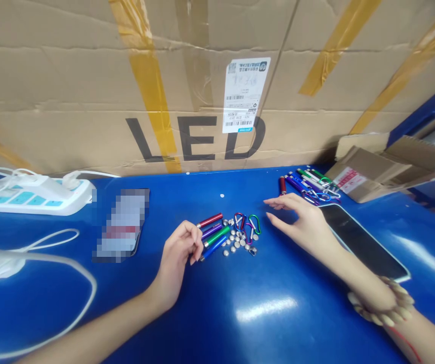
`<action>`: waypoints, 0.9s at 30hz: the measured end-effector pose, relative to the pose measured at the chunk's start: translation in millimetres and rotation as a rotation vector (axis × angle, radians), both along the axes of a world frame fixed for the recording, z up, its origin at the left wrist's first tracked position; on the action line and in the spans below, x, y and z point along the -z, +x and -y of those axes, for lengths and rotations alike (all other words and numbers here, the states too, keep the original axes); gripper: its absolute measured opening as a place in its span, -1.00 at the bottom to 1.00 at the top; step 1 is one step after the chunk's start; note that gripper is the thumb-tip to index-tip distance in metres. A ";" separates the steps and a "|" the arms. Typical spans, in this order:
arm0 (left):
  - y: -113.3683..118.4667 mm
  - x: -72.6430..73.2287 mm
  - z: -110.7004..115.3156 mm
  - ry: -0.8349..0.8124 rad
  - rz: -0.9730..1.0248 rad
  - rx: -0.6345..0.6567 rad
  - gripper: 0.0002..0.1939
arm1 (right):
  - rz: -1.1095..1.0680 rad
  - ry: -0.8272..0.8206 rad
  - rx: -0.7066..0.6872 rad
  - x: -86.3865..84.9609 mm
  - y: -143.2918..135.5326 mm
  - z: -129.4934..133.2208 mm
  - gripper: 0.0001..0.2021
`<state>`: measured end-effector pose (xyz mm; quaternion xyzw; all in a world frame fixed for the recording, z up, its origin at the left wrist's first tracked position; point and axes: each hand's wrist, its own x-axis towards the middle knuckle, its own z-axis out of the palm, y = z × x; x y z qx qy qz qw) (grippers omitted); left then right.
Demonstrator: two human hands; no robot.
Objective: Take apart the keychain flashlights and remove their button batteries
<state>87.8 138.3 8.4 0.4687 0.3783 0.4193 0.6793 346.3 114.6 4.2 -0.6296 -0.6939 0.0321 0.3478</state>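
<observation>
Tubes (216, 236), four, metallic red, purple, green, blue: on the desk (202, 323), just beside the left hand (177, 247), grip curled, contents cannot be told. Silver discs (232, 249) and carabiners (258, 225): between both grips. Right hand (303, 220): grip spread, beside dark phone (361, 240).

A blue, glossy table (187, 333) is filling the lower part of the view. Behind it, from eleven to one o'clock, a big cardboard surface (88, 76) is standing like a wall, and it is showing the black letters LED (197, 137), yellow tape (145, 65) and one white label (246, 96). At two o'clock, a blue frame (422, 111) is rising beside it. Bright light is reflecting on the table toward five and three o'clock.
</observation>
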 end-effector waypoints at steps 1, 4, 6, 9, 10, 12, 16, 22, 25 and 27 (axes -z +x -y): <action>0.2 -0.3 0.0 0.000 0.002 0.001 -0.80 | -0.098 0.003 -0.028 -1.9 -3.6 0.8 -0.81; 0.6 -0.9 0.3 -0.009 0.001 0.002 -0.81 | -0.382 -0.035 -0.070 -6.7 -14.7 4.6 -0.84; 0.7 -1.2 0.7 -0.014 -0.006 0.003 -0.81 | -0.543 -0.103 -0.100 -9.0 -20.6 7.6 -0.83; 0.5 -1.7 1.6 -0.018 -0.017 0.001 -0.82 | -0.685 -0.229 -0.124 -12.6 -25.9 10.6 -0.80; 0.4 -1.8 1.8 -0.019 -0.017 0.001 -0.82 | -0.712 -0.263 -0.119 -13.7 -26.7 11.1 -0.79; -0.1 -1.7 1.9 -0.017 -0.014 0.003 -0.82 | -0.754 -0.317 -0.099 -15.6 -27.3 11.5 -0.77; -1.0 -0.5 1.4 -0.006 -0.004 0.011 -0.81 | -0.845 -0.369 -0.086 -18.1 -27.5 12.8 -0.76; -0.9 0.6 0.5 -0.006 -0.002 0.014 -0.81 | -1.009 -0.469 -0.129 -22.8 -31.1 18.6 -0.73; -0.6 0.4 0.0 0.000 -0.004 0.017 -0.82 | -1.029 -0.495 -0.130 -23.2 -31.3 19.5 -0.71; -0.8 0.5 -0.1 0.007 -0.009 0.023 -0.82 | -1.033 -0.509 -0.132 -22.0 -30.6 19.3 -0.71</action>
